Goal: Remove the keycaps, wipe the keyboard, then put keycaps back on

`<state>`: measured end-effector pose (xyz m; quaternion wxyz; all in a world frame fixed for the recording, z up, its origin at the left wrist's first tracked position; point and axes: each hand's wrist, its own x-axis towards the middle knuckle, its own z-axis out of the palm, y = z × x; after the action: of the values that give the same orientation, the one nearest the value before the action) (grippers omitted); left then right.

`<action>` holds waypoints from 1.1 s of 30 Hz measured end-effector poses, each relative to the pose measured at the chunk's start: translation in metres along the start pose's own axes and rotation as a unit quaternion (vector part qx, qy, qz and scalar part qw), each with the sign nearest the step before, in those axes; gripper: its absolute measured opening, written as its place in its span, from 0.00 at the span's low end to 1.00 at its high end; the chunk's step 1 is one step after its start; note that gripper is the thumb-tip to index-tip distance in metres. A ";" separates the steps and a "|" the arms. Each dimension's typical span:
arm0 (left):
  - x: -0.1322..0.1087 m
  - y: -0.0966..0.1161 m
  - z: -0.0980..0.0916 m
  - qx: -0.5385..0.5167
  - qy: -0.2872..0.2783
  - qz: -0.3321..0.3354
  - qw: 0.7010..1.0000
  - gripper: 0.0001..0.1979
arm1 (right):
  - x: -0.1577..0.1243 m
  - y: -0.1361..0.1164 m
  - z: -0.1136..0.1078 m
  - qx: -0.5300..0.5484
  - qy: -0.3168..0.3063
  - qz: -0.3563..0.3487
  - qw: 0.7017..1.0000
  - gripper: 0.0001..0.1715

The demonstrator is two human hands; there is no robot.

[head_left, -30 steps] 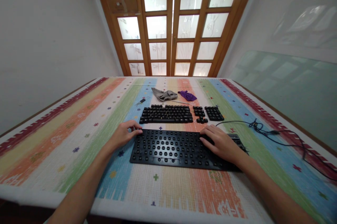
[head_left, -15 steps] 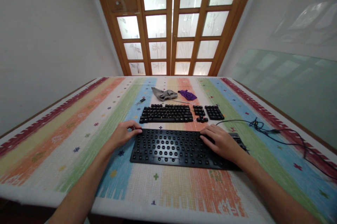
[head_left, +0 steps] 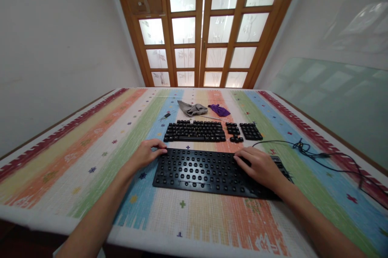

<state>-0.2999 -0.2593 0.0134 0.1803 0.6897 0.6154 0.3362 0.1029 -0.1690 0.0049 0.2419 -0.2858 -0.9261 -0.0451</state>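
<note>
Both arms reach in from the near edge, angling toward the middle. The bare left forearm (head_left: 100,215) runs up from the near left with a straight wrist. The bare left hand (head_left: 147,154) sits palm down, fingers curled to the right, thumb tucked beneath them; whether it grips anything is unclear. Over on the right, the bare right forearm (head_left: 315,227) comes in from the near right corner. The bare right hand (head_left: 261,167) lies flat, palm down, fingers together and stretched leftward. The hands are well apart.
</note>
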 end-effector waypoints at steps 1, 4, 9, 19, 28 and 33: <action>0.000 0.000 0.000 0.003 -0.001 0.004 1.000 0.04 | 0.000 0.000 0.000 -0.003 0.003 0.002 1.000 0.16; 0.001 -0.001 0.000 0.016 0.000 0.017 1.000 0.03 | 0.001 -0.002 -0.001 -0.015 0.008 0.007 1.000 0.17; 0.001 -0.004 0.002 0.013 -0.006 0.017 1.000 0.03 | 0.001 -0.006 0.000 -0.032 0.013 0.016 0.999 0.19; 0.002 -0.006 0.004 0.023 -0.011 0.011 1.000 0.02 | 0.017 -0.004 -0.002 -0.074 -0.053 0.005 0.996 0.21; 0.002 -0.003 0.004 0.020 -0.021 0.010 1.000 0.02 | 0.070 -0.028 -0.002 -0.055 -0.132 -0.033 0.989 0.23; 0.001 -0.005 0.004 0.013 -0.015 0.016 1.000 0.02 | 0.110 -0.043 0.006 -0.010 -0.137 -0.048 0.989 0.21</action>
<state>-0.3009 -0.2569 0.0080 0.1750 0.7065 0.6059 0.3210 -0.0023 -0.1474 0.0546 0.1076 -0.2469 -0.9627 -0.0267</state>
